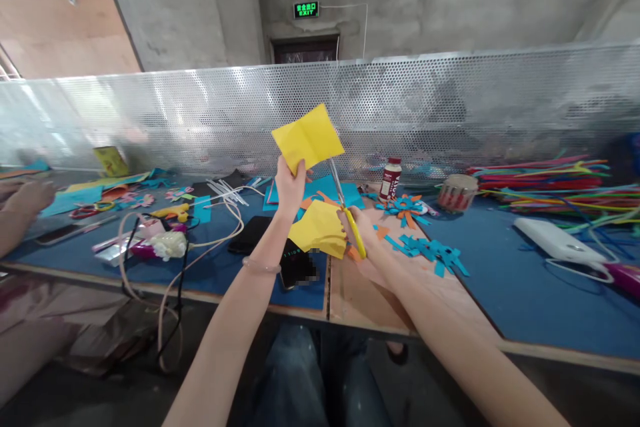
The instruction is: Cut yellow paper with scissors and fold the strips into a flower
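My left hand [291,183] pinches the lower edge of a creased yellow sheet of paper [311,136], held up above the table. In my right hand [361,230] is a pair of yellow-handled scissors [356,232], its blades pointing up toward the sheet's lower right corner. Whether the blades touch the paper I cannot tell. Below, more yellow paper [320,227] lies on the table between my arms. Blue paper [345,191] and orange scraps lie behind the scissors. Cut blue strips [435,252] and a blue and orange paper flower [404,208] are to the right.
A dark phone [296,270] lies near the front edge. A drink bottle [391,180], a jar [457,193], colourful pipe cleaners [555,183] and a white power bank [557,240] are on the right. At left are a yellow glue gun [173,212], cables and another person's hand [27,203].
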The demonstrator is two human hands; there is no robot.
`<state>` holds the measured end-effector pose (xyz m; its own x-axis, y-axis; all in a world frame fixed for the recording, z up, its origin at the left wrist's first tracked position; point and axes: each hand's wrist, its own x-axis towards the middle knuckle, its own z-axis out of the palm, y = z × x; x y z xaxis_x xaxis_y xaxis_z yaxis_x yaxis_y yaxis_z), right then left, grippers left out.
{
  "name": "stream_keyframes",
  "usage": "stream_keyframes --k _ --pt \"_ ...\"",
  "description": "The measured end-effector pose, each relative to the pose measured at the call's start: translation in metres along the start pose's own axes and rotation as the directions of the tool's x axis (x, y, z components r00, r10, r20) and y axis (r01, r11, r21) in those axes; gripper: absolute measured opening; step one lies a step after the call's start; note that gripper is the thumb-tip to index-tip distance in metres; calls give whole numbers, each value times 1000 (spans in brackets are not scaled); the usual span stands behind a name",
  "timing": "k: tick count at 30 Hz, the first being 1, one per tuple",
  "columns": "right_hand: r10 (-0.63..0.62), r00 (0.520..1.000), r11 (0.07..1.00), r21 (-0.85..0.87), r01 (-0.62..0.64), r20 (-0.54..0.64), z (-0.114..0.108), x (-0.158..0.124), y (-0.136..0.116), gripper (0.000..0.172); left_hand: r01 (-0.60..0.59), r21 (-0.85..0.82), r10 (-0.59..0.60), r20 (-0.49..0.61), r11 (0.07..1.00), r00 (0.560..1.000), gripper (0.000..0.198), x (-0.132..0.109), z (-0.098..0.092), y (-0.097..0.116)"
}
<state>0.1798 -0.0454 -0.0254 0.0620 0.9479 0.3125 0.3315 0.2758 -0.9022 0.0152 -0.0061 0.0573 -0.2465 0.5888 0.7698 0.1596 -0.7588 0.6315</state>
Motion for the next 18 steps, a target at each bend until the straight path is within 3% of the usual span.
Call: stream_keyframes --k 4,8,13,15,18 --pt "-6 998 901 -433 -25 -69 -9 4 7 33 180 -54 -183 -61 982 981 29 6 -3 -27" --pt "-14 1000 752 -659 -3 -20 -14 7 18 34 347 -132 -352 -15 928 936 32 1 2 -44" --pt "-52 998 709 -703 60 32 -21 6 20 24 413 -179 -393 137 893 909 36 -14 14 -49" --pt "-154 988 727 -680 93 -30 -21 2 13 27 406 -170 -372 197 898 907 36 -21 19 -48" --pt "-331 935 772 -606 190 -129 -18 -2 -1 33 383 -151 -343 236 911 909 32 -31 29 -44"
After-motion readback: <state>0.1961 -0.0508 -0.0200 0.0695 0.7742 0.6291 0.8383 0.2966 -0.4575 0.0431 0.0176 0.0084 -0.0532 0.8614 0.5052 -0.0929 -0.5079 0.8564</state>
